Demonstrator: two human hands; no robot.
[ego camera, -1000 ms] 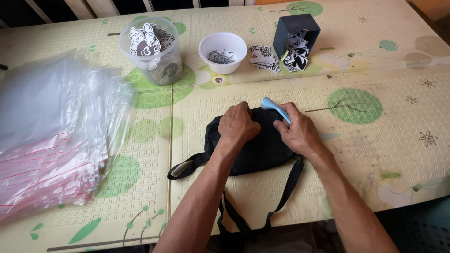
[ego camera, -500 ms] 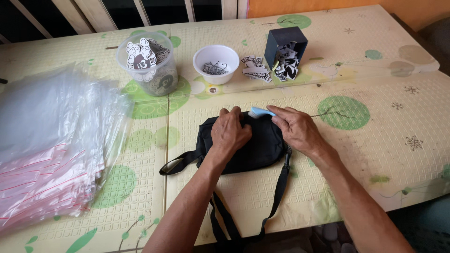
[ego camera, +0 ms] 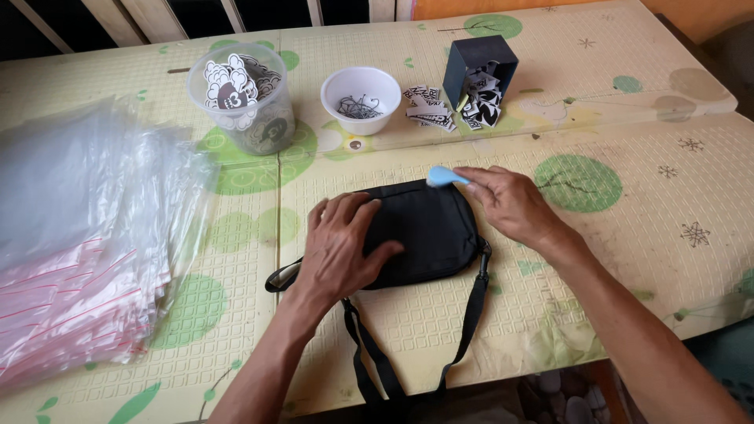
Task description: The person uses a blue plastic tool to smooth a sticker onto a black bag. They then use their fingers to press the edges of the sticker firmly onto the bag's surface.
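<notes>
A small black shoulder bag point(ego camera: 428, 228) lies flat on the yellow-green mat point(ego camera: 613, 251), its strap point(ego camera: 471, 314) trailing toward me. My left hand point(ego camera: 342, 247) presses flat on the bag's left half, fingers spread. At the bag's top right corner, my right hand point(ego camera: 506, 200) pinches a small light-blue tool point(ego camera: 444, 176), whose tip touches the upper edge of the bag.
A thick stack of clear zip bags point(ego camera: 78, 243) covers the left. At the back stand a clear tub of stickers point(ego camera: 239, 106), a white bowl of small dark metal pieces point(ego camera: 361, 98) and a tipped dark box spilling black-and-white tags point(ego camera: 479, 78).
The bag now lies a little further left, with my left hand spread wider over it. My right hand with the blue tool has shifted along the bag's top edge.
</notes>
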